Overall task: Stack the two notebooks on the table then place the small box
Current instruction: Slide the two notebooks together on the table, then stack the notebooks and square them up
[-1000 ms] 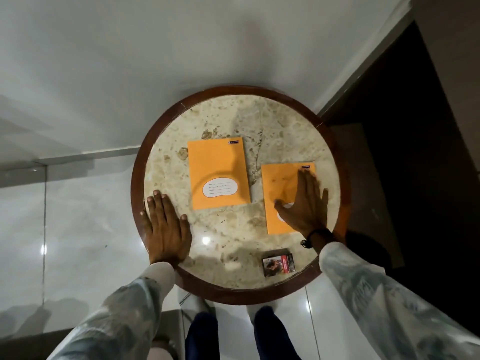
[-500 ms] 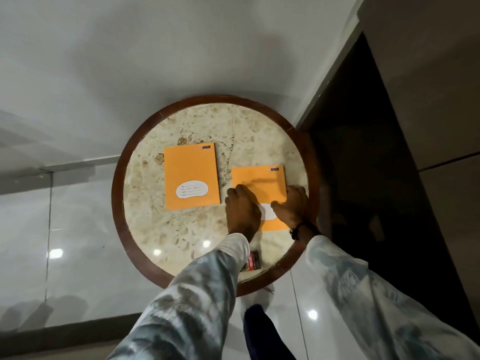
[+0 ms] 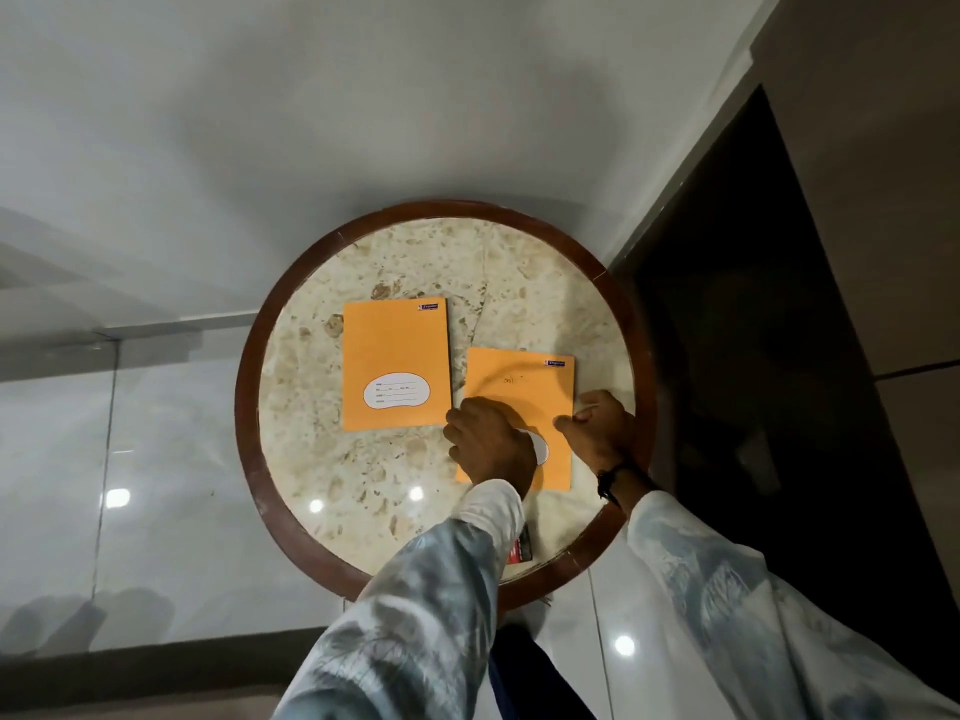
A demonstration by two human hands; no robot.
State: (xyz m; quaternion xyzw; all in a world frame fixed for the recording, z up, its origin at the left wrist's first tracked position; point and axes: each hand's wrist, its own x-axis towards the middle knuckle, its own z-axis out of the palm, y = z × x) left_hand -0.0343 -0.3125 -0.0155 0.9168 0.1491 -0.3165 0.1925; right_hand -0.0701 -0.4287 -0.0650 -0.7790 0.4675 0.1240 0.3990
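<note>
Head view: two orange notebooks lie flat on the round marble counter (image 3: 363, 262), not yet stacked. Left notebook (image 3: 396, 356) shows a white label oval and is untouched. Right notebook (image 3: 524, 392) is pinched at its side edges by the left hand (image 3: 491, 444) and right hand (image 3: 597, 428). Small box (image 3: 522, 545), dark with red, sits near the counter's front rim, mostly hidden by the left sleeve (image 3: 441, 589).

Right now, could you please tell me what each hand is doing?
Left hand: curled on the right orange notebook, at its left edge.
Right hand: pinching that notebook's right edge.
</note>
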